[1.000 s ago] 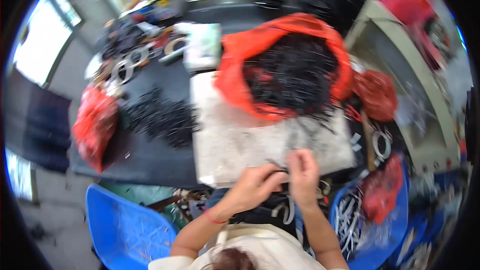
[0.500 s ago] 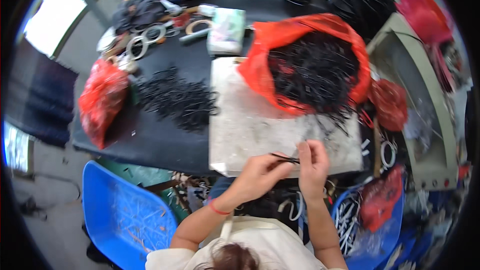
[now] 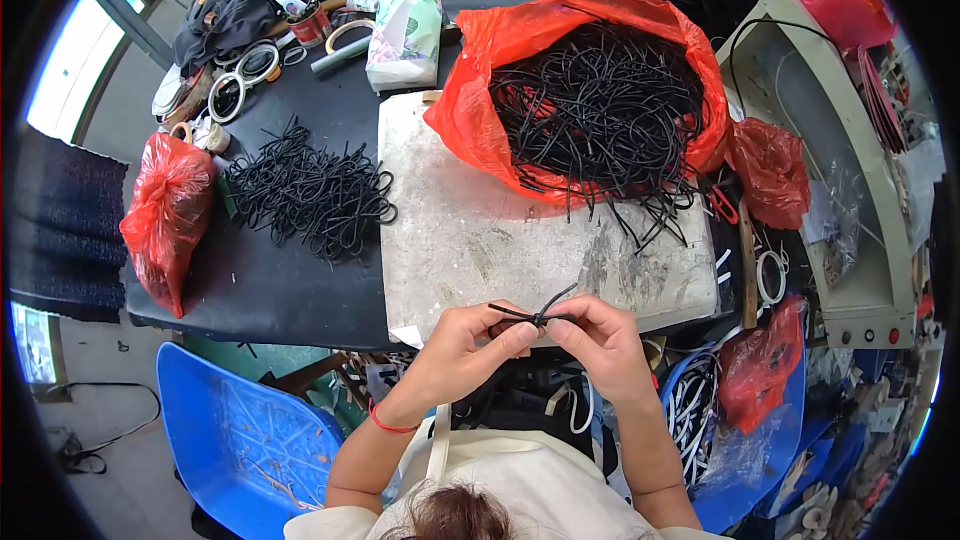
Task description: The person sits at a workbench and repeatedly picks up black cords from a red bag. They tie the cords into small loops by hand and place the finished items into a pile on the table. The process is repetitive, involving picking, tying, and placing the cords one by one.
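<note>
Between my two hands, over the near edge of the pale board (image 3: pixel 450 260), is a short black cord (image 3: pixel 541 319) with a knot or crossing in its middle. My left hand (image 3: pixel 468 345) pinches it on the left, and one loose end sticks out past the fingers. On the right, my right hand (image 3: pixel 603 343) grips it between thumb and forefinger; another end points up and away. A red plastic bag (image 3: pixel 462 80) full of loose black cords (image 3: pixel 605 105) lies open at the far side of the board. Left of the board is a pile of looped black cords (image 3: pixel 305 195).
A tied red bag (image 3: pixel 165 210) sits at the table's left, with tape rolls (image 3: pixel 227 97) and a tissue pack (image 3: pixel 405 40) farther back. Blue bins (image 3: pixel 235 430) stand below on both sides. A beige metal machine (image 3: pixel 885 280) flanks the right.
My hands have drawn together, and the cord between them now shows a knot or crossing with ends sticking out. The view has shifted slightly, moving the tabletop things up and left.
</note>
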`<state>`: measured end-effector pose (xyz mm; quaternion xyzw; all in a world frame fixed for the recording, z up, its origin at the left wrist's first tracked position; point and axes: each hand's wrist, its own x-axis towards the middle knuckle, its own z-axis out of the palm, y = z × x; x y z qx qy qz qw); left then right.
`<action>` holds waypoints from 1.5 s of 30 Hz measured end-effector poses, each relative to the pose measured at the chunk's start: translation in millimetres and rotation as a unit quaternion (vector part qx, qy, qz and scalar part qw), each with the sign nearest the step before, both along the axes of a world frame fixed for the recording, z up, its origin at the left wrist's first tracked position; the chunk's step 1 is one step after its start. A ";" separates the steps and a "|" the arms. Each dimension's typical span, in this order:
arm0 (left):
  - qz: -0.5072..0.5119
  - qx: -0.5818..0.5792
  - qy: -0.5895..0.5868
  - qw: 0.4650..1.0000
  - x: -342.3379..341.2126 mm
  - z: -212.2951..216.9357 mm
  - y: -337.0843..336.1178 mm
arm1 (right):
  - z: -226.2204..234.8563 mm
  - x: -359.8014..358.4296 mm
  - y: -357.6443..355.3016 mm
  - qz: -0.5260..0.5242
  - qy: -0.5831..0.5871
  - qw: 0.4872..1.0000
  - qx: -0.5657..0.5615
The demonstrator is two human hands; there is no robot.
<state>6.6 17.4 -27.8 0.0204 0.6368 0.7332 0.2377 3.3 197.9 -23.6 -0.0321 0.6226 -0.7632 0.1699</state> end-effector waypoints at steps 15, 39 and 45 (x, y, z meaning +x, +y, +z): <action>-0.043 -0.080 0.034 0.995 -1.8 8.4 2.2 | -0.1 -2.5 -6.6 -0.022 0.015 0.999 0.036; 0.142 0.123 0.097 0.977 1.0 -7.8 34.7 | -2.2 -20.2 -22.4 -0.178 -0.026 0.980 -0.083; 0.197 0.160 0.023 0.967 -10.9 -0.9 32.7 | -2.5 -15.4 -24.1 -0.212 0.024 0.975 -0.068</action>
